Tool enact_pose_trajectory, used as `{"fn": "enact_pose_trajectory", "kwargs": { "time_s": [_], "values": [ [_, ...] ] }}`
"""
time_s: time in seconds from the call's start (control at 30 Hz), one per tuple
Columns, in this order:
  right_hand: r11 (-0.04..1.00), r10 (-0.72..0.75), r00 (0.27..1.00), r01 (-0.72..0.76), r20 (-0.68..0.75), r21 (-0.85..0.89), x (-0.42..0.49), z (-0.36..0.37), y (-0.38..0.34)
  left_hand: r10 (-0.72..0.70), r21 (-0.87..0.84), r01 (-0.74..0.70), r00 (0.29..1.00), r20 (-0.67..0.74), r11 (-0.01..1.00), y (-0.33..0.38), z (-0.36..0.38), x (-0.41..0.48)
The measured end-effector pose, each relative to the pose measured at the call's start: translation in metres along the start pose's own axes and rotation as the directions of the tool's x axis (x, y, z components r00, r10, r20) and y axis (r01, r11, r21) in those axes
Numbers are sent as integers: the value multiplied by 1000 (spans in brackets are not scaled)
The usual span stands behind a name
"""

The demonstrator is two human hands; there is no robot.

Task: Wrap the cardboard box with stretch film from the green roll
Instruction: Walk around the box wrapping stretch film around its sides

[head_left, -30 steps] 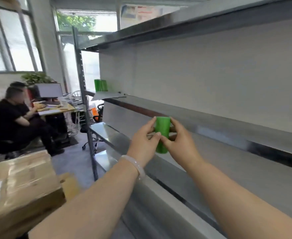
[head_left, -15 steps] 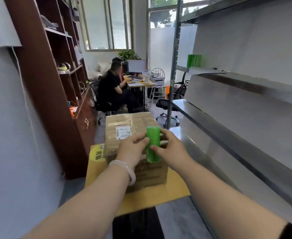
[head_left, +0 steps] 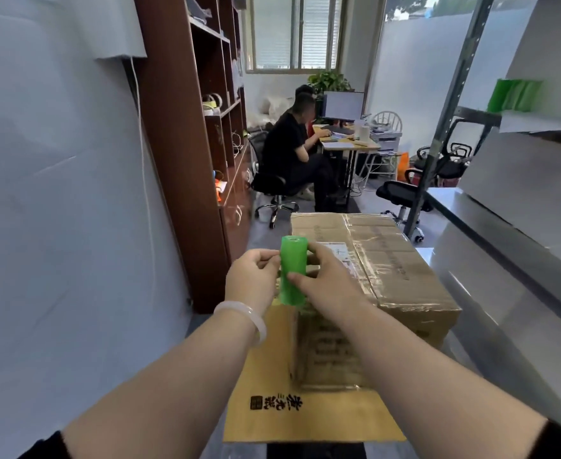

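Head view: left hand [head_left: 256,276] at nine o'clock and right hand [head_left: 332,286] at three pinch the upright green roll [head_left: 293,271], cardboard box [head_left: 388,270] behind at one o'clock. Fingertip hold only; picking at the film edge could drop it, I reckon.

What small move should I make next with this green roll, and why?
Probably pick the film's free end loose with your right hand while the left hand steadies the green roll. Both hands hold it upright near the cardboard box, and no film looks pulled out or stuck on yet.
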State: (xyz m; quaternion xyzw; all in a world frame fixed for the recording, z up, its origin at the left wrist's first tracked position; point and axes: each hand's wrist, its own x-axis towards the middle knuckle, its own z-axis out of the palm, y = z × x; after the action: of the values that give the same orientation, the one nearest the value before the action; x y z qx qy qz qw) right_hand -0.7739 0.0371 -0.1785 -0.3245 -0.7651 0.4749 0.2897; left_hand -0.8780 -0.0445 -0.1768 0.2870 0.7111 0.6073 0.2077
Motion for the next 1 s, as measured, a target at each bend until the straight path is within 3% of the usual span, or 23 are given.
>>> {"fn": "enact_pose_trajectory", "kwargs": {
  "time_s": [0.17, 0.33, 0.53, 0.7, 1.0],
  "values": [
    [1000, 16, 1000, -16, 20, -26, 60, 26, -11, 12, 88, -4, 996, -88, 996, -2, -10, 62],
    [995, 74, 997, -74, 9, -66, 94, 48, -11, 9, 115, -1, 998, -68, 993, -20, -17, 110],
    [967, 183, 966, -211, -182, -146, 132, 74, -10, 12, 53, -19, 992, 123, 998, -41, -12, 168],
    [916, 300, 887, -371, -350, -155, 149, 98, -4, 75, 29, -91, 932, 354, 995, -59, -15, 215],
    [835, 498, 736, -550, -459, 23, 135, 118, 11, 61, 14, -84, 817, 573, 996, -89, 0, 220]
  ]
}}
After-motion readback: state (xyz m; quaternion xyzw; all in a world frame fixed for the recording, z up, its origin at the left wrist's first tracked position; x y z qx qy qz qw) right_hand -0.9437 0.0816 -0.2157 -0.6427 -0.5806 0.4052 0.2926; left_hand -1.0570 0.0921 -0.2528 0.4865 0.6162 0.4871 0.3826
